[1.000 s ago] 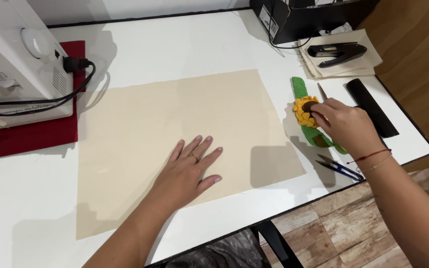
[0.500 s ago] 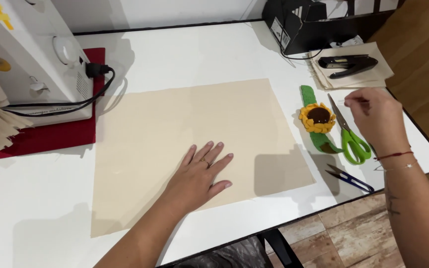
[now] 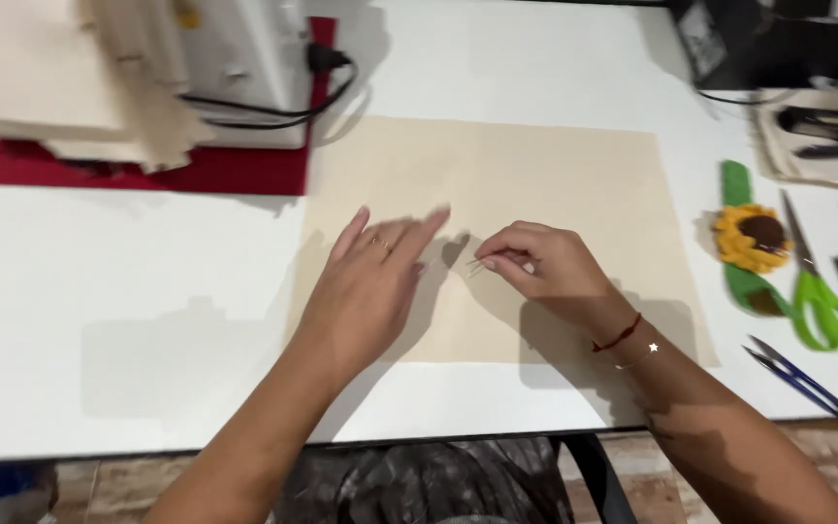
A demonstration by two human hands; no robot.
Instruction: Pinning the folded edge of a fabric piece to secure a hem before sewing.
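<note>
A sheet of beige fabric lies flat on the white table. My left hand rests on the fabric's left part, palm down with the fingers stretched out and holding nothing. My right hand hovers just right of it over the middle of the fabric. Its thumb and fingers pinch a few thin pins, whose tips point left toward my left fingertips.
A sunflower-shaped pincushion on a green strip lies right of the fabric, with green-handled scissors and blue snips beside it. A white sewing machine stands on a red mat at the back left. A black stapler lies at the far right.
My right hand has come left from the pincushion to the middle of the fabric, now pinching pins. My left hand has stayed on the fabric. The view has shifted to the left.
</note>
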